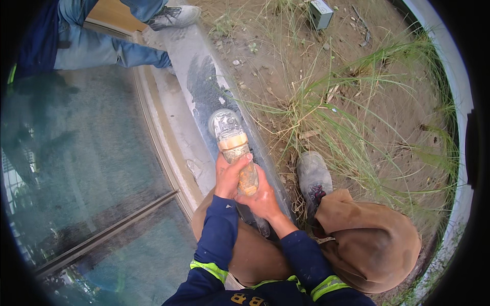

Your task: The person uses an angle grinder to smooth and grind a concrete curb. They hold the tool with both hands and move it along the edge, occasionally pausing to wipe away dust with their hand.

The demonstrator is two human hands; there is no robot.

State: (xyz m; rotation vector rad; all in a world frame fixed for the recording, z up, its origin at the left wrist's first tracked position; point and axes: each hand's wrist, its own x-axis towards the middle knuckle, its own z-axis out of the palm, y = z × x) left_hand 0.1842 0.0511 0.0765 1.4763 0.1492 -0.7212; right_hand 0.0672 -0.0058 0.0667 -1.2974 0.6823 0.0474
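Observation:
Both my hands are wrapped round a dusty angle grinder (236,148), its body worn and stained orange. My left hand (228,174) grips the side of the body nearer the head, thumb across the top. Round the rear part of the body closes my right hand (262,196). The grinder's head and round disc (220,120) point away from me over a grey concrete ledge (201,66). The disc's underside is hidden, so I cannot tell whether it touches the ledge. Dark, scuffed patches mark the ledge just beyond the disc.
On the left, a dusty glass pane (97,137) in a metal frame borders the ledge. A person in jeans (92,48) is at the far left, one shoe on the ledge. Grass clumps (316,109) grow in the soil at right. A grey metal box (320,14) lies farther off.

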